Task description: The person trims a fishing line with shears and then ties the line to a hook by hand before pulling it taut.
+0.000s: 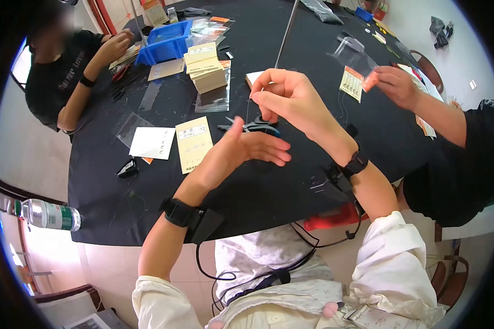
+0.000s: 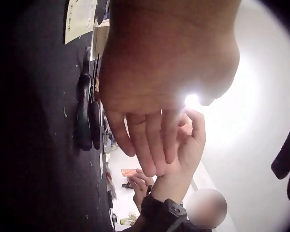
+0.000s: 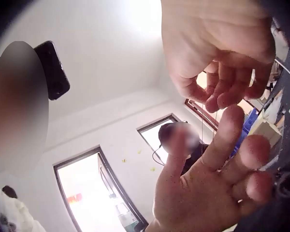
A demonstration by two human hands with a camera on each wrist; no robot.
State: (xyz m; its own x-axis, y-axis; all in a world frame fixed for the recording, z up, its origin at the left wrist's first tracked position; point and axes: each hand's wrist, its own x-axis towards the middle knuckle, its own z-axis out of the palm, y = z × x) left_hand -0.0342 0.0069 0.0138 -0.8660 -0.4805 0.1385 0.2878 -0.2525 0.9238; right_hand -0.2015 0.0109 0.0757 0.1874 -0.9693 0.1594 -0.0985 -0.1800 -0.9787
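My right hand point(image 1: 291, 101) is raised over the table, thumb and index fingertips pinched together. A fine thread point(image 3: 202, 126) hangs from those fingertips in the right wrist view. Lower and to its left is my left hand point(image 1: 233, 153), fingers straight and thumb raised, palm turned toward the thread. In the right wrist view the left fingertips point(image 3: 230, 119) come close below the right ones. Dark pliers point(image 1: 253, 128) with blue on the handles lie on the table just beyond the left hand; the left wrist view shows the pliers point(image 2: 84, 113) beside that hand.
Left of my hands lie a tan printed envelope point(image 1: 194, 137), a white card point(image 1: 151, 142) and a small black stapler point(image 1: 127, 168). Stacked envelopes point(image 1: 209, 82) and a blue bin point(image 1: 167, 39) stand farther back. People sit left and right; the right one holds an orange-topped card point(image 1: 369, 82).
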